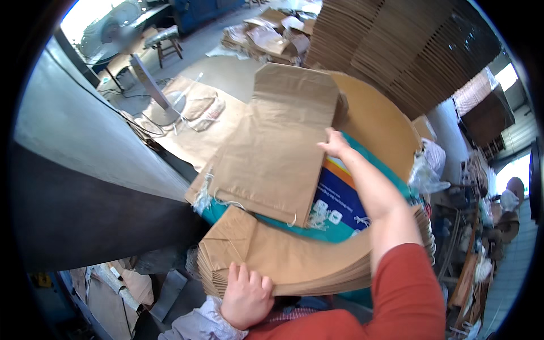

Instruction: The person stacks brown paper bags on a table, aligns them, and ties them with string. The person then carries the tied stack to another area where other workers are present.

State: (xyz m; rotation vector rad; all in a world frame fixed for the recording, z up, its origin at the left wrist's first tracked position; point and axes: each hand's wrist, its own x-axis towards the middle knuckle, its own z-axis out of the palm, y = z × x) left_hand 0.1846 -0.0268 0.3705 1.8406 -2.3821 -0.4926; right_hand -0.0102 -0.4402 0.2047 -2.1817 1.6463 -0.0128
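A large brown paper bag (277, 136) lies flat on a small pile in front of me, its far end folded into a flap. My right hand (335, 144) reaches across and pinches this bag's right edge. Nearer my body is a thick, curved stack of brown paper bags (306, 255). My left hand (247, 294) has its bent fingers over the stack's near edge; the thumb is hidden. Loose white threads (229, 203) hang from the flat bag's near end. Beneath the pile shows a teal and blue printed sheet (345, 195), with thread scraps (323, 218) on it.
A round tan tabletop (377, 113) extends behind the bags. Tall stacks of folded brown paper (396, 45) rise at the back right. A grey column-like shape (102, 153) stands close on the left, with a fan (110, 31) and stool (162, 42) beyond. Clear plastic (424, 175) hangs at the table's right edge.
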